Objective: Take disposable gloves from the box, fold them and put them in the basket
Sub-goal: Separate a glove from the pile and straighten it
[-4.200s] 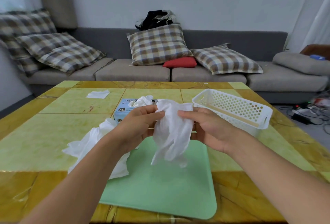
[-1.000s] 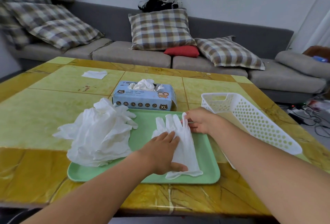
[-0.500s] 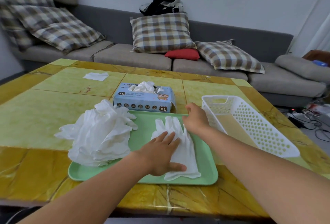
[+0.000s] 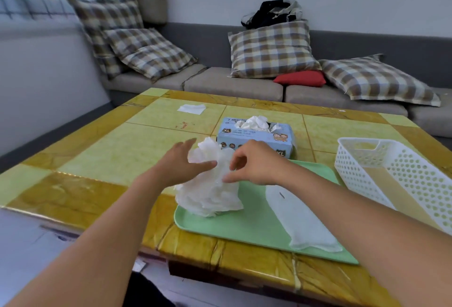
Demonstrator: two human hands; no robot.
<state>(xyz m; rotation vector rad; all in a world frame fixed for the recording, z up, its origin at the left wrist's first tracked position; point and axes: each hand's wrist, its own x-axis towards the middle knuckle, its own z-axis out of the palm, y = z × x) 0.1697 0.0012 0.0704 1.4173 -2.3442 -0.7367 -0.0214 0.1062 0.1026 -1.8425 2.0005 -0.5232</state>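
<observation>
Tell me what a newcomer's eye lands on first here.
Both hands, left and right, meet over a crumpled white glove pile at the left end of the green tray. One flat glove lies on the tray's right part, and a white basket stands to the tray's right. The blue glove box sits behind the tray.

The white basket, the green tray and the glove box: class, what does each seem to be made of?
White basket: rigid moulded plastic, judging by its even perforations.
Green tray: probably plastic, smooth, matte, with a rounded raised rim.
Glove box: likely printed cardboard, with sharp folded edges and a torn top opening.
</observation>
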